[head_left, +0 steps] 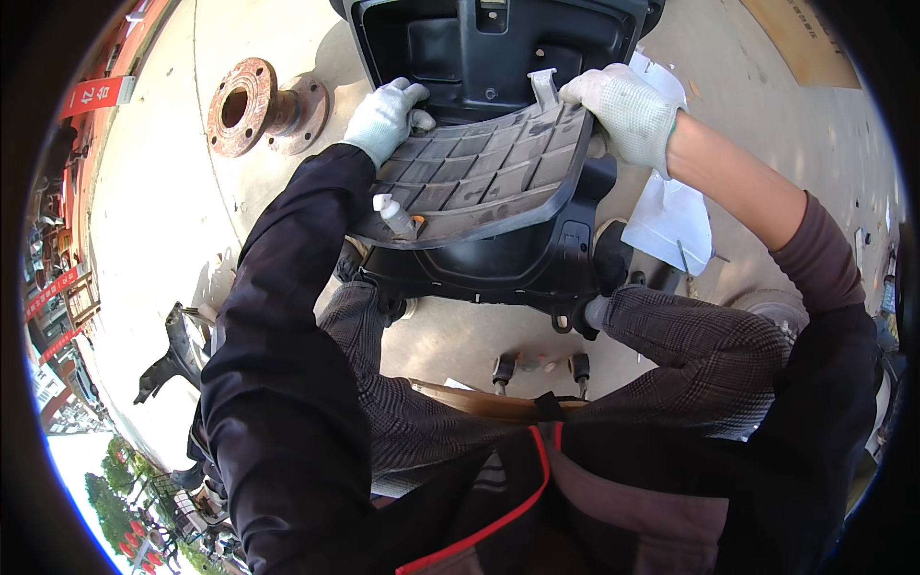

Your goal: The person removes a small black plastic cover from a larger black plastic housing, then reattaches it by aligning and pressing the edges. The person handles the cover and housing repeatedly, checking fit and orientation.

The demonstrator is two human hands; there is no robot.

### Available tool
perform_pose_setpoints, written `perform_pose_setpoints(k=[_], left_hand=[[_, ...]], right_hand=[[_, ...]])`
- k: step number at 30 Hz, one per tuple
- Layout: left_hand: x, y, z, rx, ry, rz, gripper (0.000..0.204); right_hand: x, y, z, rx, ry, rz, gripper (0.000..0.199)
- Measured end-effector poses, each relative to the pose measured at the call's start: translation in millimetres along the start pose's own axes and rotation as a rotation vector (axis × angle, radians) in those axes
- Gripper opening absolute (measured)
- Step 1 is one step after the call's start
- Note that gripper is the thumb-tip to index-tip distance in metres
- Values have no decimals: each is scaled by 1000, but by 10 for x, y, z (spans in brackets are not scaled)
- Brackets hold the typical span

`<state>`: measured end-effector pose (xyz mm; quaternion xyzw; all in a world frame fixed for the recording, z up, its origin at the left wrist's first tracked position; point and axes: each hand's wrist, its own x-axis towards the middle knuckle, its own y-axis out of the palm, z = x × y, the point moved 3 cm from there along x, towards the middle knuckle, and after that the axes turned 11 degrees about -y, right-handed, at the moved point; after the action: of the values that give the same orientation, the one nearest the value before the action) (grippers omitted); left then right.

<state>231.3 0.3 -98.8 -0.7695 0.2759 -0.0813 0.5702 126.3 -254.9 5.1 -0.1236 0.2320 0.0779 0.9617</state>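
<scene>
A dark grey ribbed plastic panel (479, 172) lies over a large black plastic housing (450, 264). My left hand (383, 120), in a white knit glove, curls its fingers over the panel's far left edge. At the far right corner my gloved right hand (628, 110) grips the panel beside a silver metal bracket (543, 88); its thumb side is partly hidden. A small white bottle (395, 216) leans near the panel's close left edge, next to a small orange-brown patch. Beyond stands a black moulded plastic part (498, 48) with recesses.
A rusty flanged pipe piece (254, 107) sits on the concrete to the left. White sheets (671, 216) lie on the right, with cardboard (800, 38) at the far right. My legs flank the housing, and a black bracket-like part (172, 356) is at left.
</scene>
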Motion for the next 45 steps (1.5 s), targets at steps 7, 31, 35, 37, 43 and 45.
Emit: perform_pose_setpoints(k=[7,31,35,37,43,45], left_hand=[[-33,82,60,13,68,-118,36],[-94,111,606,-201,-504,365,47],[109,-25,533,7,-377,344,44],[184,-134,475,83,-331,346,43],[276,-498,197,194,-137,393,41],[304,-591,112,248,-124,379,41]], right_hand=[[177,-70,369,85,180,-59,27],[-106,104,-1106,524,164,-179,31],[-169,176,-1332,576,275,-123,35],[-180,202,-1366,614,259,-101,36],[-219,307,-1386,669,287,-85,42],[-231,300,-1400,656,303,-65,44]])
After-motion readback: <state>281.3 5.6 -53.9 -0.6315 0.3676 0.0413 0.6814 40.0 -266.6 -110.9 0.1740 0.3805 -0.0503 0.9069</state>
